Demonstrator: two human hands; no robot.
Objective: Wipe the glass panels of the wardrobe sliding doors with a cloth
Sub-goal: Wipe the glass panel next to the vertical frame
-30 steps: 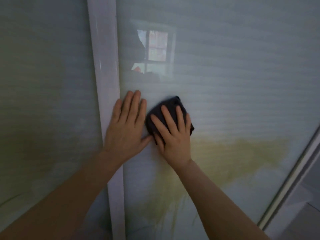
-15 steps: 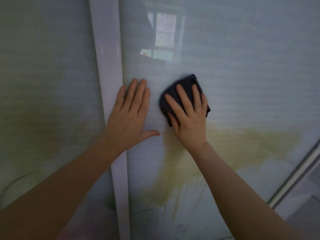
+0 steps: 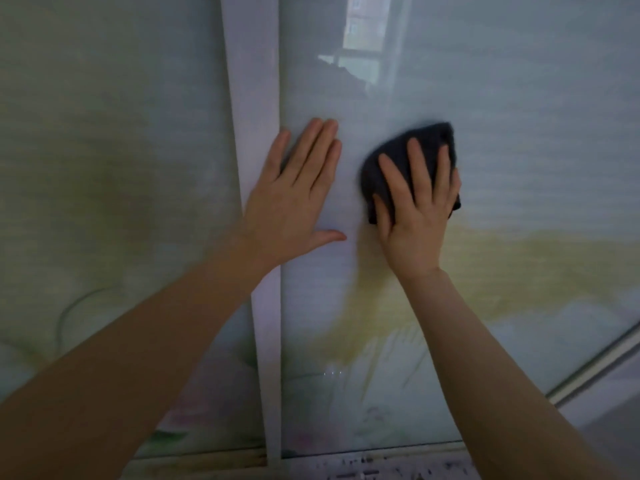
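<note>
Both hands lie flat on the right glass panel (image 3: 519, 133). I see my left hand (image 3: 294, 195) spread wide, fingers straight, palm partly over the white vertical frame (image 3: 252, 98). My right hand (image 3: 415, 209) presses the dark cloth (image 3: 398, 150) against the glass with straight fingers. The left glass panel (image 3: 104, 168) sits beyond the frame. A window reflection (image 3: 363, 39) shows above the cloth. No readable writing is visible.
</note>
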